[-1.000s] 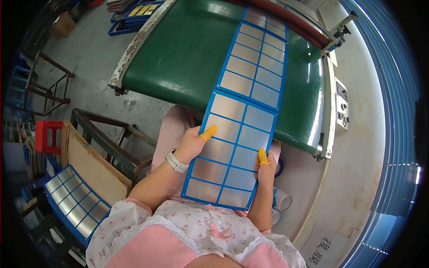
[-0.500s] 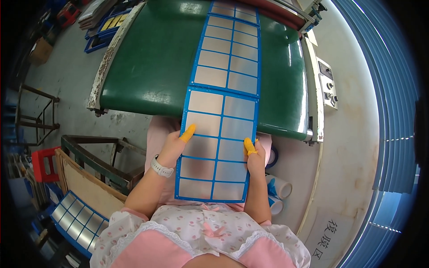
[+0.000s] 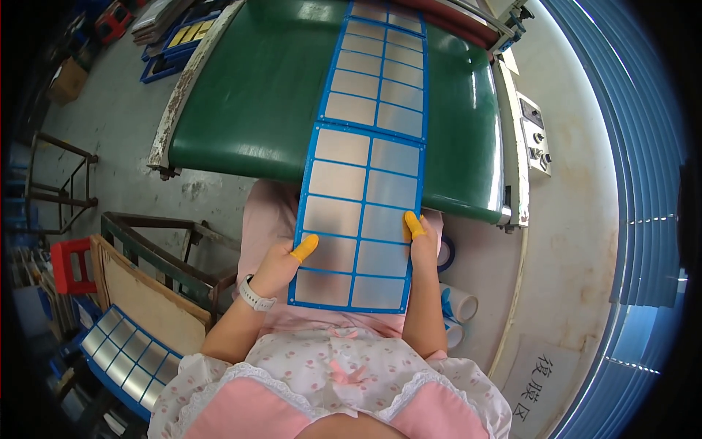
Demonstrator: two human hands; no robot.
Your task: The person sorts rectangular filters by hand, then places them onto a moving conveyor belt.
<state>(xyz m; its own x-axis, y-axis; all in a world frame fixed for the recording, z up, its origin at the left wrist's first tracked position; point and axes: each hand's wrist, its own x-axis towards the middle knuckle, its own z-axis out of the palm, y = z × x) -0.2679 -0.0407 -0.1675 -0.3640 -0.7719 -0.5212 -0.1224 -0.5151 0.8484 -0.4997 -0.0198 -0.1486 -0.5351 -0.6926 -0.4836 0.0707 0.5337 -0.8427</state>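
Note:
Between my hands is a silvery rectangular sheet (image 3: 333, 217) with a blue border and blue grid lines. Its far part lies on a green conveyor belt (image 3: 241, 110), while the near part juts out over my lap. My left hand (image 3: 278, 267) grips its left edge close to the near end, thumb on top. On the opposite edge, slightly farther up, my right hand (image 3: 420, 241) is closed with its thumb on the face. Both thumbs wear yellow finger cots; the fingers underneath are hidden. A second sheet (image 3: 360, 80) of the same kind lies ahead, meeting the held one end to end.
A red roller (image 3: 461, 25) spans the belt's far end. To the right is a control box (image 3: 536, 135) with knobs. Another gridded sheet (image 3: 121, 351) rests at lower left beside a brown board (image 3: 157, 300), a metal frame (image 3: 157, 256) and a red stool (image 3: 69, 267).
The held sheet and those ahead have moved away from me along the belt. My left hand has shifted back toward the near end; my right hand has moved slightly forward.

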